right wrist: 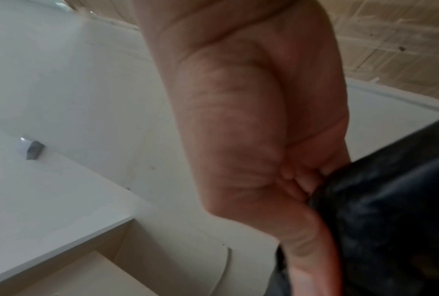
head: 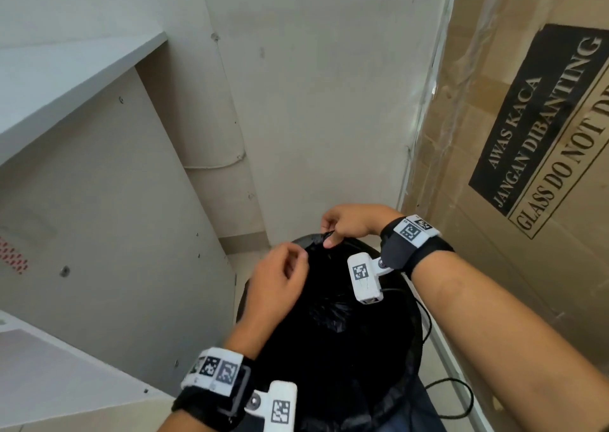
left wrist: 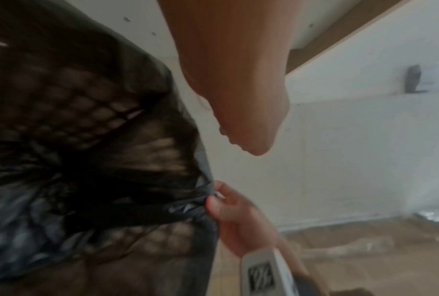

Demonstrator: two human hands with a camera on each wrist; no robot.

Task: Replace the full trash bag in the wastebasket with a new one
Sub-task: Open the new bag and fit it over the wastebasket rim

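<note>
- While a black trash bag (head: 333, 313) lines a mesh wastebasket (head: 413, 359) at the lower centre of the head view, its top edge is gathered at the far rim, just above the middle of the frame.
- Right hand (head: 352, 224) curls over that far rim, thumb and fingers pinching a fold of the black plastic; the left wrist view shows the same pinch at lower centre, fingertips (left wrist: 214, 202) closed on a bunched strip of film.
- Left hand (head: 280, 280) hovers just left of the pinch, fingers loosely curled over the bag's edge; whether they grip any plastic cannot be told from the head view, and the left wrist view shows only the heel of the hand.
- Seen through the bag in the left half of the left wrist view, the basket's mesh pattern shows blurred.
- Both wrists carry black straps with white marker-tagged camera units (head: 364, 277).
- White cabinet panel (head: 108, 207) fills the left of the head view, a pale wall stands behind, and a cardboard box (head: 534, 135) printed "GLASS DO NOT" occupies the right.
- Black cable (head: 451, 398) loops on the floor at lower right.
</note>
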